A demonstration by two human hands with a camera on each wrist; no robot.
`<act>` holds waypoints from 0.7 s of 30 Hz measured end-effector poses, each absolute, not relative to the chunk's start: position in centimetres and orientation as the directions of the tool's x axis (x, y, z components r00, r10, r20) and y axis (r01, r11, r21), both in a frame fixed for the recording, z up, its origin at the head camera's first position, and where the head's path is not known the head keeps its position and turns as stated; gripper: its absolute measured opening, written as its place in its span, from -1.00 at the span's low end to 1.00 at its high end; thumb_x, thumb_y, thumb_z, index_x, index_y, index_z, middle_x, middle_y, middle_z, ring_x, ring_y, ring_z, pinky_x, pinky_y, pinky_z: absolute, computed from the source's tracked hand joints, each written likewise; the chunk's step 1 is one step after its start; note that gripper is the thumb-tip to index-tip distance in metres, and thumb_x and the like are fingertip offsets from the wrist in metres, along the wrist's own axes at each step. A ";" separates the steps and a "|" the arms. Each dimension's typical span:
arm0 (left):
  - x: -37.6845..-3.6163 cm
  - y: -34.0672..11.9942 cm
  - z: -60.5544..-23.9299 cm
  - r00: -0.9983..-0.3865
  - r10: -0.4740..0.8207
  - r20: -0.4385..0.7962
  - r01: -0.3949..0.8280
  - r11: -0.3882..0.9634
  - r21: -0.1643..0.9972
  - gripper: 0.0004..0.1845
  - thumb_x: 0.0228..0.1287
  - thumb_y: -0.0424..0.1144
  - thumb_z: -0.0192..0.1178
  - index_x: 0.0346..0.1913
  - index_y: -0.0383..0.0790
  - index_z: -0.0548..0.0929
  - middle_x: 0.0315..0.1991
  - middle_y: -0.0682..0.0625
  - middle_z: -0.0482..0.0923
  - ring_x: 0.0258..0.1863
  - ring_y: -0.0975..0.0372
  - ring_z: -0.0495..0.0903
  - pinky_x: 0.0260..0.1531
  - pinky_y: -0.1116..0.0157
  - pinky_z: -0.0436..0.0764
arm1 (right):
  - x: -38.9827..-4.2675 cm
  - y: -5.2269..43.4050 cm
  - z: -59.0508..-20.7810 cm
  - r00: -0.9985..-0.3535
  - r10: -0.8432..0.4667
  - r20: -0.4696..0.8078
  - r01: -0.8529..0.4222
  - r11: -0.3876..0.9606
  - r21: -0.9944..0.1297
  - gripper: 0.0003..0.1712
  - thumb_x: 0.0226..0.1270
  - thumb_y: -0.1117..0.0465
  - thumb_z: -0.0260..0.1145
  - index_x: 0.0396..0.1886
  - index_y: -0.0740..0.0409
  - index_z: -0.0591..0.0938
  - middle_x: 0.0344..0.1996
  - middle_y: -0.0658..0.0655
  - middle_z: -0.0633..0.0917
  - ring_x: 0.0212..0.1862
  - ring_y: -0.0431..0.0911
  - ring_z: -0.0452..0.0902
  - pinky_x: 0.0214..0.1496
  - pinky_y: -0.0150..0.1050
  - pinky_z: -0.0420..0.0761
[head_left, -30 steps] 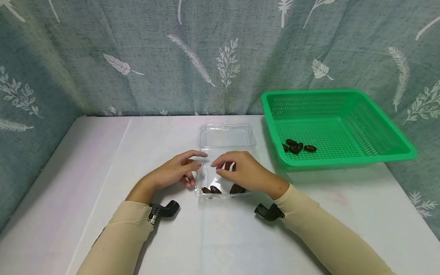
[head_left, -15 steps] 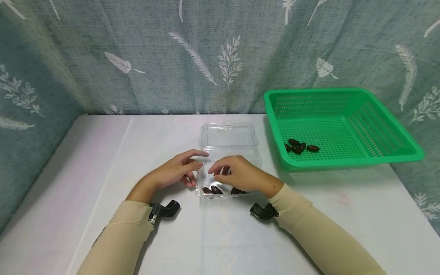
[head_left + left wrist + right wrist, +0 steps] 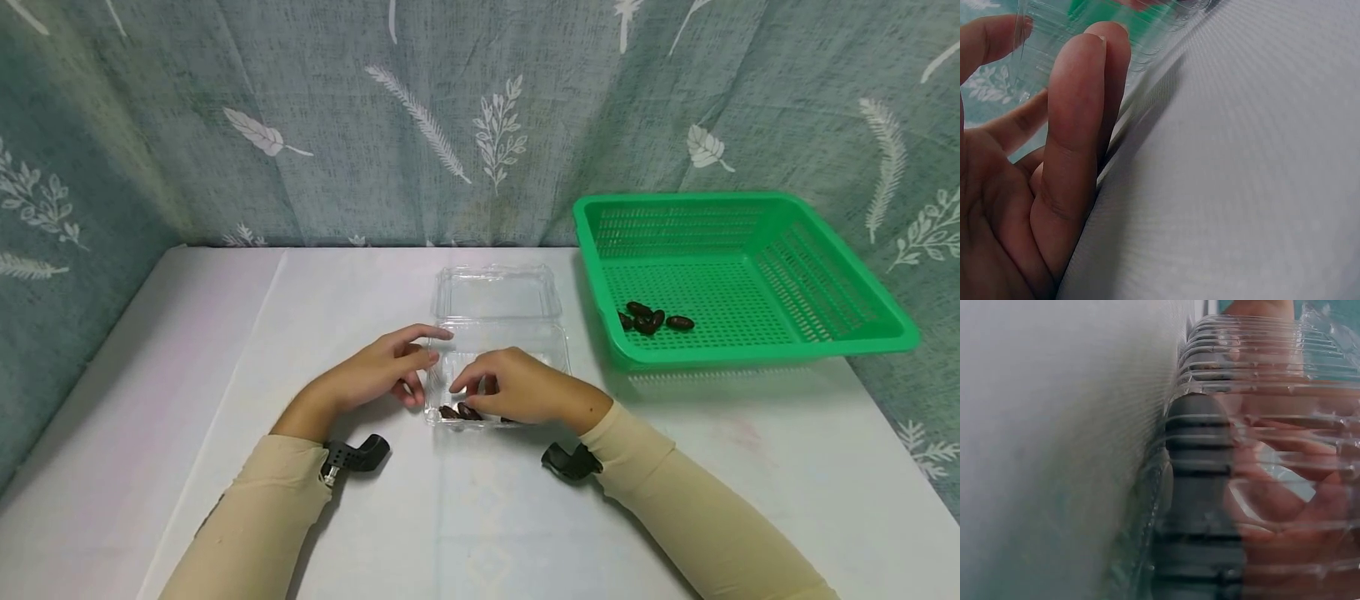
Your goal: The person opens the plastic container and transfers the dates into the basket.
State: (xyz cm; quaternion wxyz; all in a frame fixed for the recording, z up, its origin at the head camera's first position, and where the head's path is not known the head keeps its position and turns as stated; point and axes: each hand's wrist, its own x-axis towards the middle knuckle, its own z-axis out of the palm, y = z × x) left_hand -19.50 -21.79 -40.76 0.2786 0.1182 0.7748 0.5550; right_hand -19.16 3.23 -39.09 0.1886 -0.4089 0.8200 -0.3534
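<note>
A clear plastic clamshell box [image 3: 498, 293] stands on the table with its lid folded back. Dark brown dates [image 3: 469, 412] lie along its front wall, two at the left and another partly hidden under my right hand. My right hand [image 3: 517, 385] is inside the box, fingers bent loosely downward just above the left dates, thumb and index finger apart. My left hand [image 3: 386, 367] rests at the box's left wall, fingers extended and touching it. In the right wrist view, the right hand [image 3: 1291, 487] shows through the ribbed wall, with a blurred dark shape beside it.
A green plastic basket [image 3: 705, 354] stands at the right of the table, holding several dates [image 3: 643, 322] in its near left corner. A patterned grey-green curtain [image 3: 315, 192] hangs behind the white-covered table [image 3: 480, 517].
My right hand has moved left and toward me within the box, lowering over the left dates and covering more of the right one. The left hand stays where it was.
</note>
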 end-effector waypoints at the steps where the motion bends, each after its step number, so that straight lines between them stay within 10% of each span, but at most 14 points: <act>1: -19.5 -21.8 -40.7 -0.817 0.492 -0.300 -0.125 0.356 0.926 -0.49 0.52 -0.03 0.08 0.44 0.00 0.34 -0.23 -0.17 0.54 -0.47 0.15 0.68 -0.40 0.21 0.74 | -19.2 3.2 -39.1 -0.589 -0.808 -0.023 -0.542 0.416 -0.730 -0.77 0.34 0.34 0.32 -0.04 0.15 0.75 -0.28 0.03 0.72 -0.40 -0.30 0.50 -0.29 -0.44 0.56; 21: -19.6 -21.7 -40.7 -0.815 0.494 -0.304 -0.132 0.352 0.926 -0.49 0.52 -0.05 0.08 0.44 -0.02 0.33 -0.25 -0.14 0.52 -0.49 0.18 0.68 -0.41 0.24 0.73 | -19.3 3.2 -39.1 -0.557 -0.828 -0.065 -0.550 0.426 -0.718 -0.84 0.29 0.29 0.40 -0.16 0.10 0.79 -0.36 -0.02 0.71 -0.37 -0.31 0.50 -0.30 -0.46 0.54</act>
